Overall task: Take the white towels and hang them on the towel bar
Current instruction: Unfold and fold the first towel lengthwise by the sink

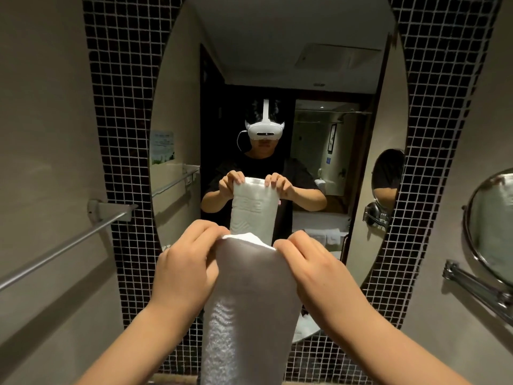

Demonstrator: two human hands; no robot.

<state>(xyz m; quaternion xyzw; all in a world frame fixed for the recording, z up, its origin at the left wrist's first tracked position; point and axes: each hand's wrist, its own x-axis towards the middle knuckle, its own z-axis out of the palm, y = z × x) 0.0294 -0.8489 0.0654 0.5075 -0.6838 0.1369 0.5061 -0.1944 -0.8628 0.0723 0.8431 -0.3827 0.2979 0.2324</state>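
White towel (249,290), one: left hand (185,263), right hand (311,266) pinching.

No legible txt anywhere; print on small notice (162,147) reflected in mirror (277,51) too blurry

L grip (186,262) fingers curled, pinching | R grip (308,262) same | both arms fwd

The towel (249,295) hangs at centre, its top edge between the left hand (186,268) and the right hand (311,270), in front of the oval mirror (277,65). This mirror is mounted on the tiled wall (125,107) behind. The towel bar (63,248) runs along the left wall. A round mirror (491,223) is fixed to the right wall.
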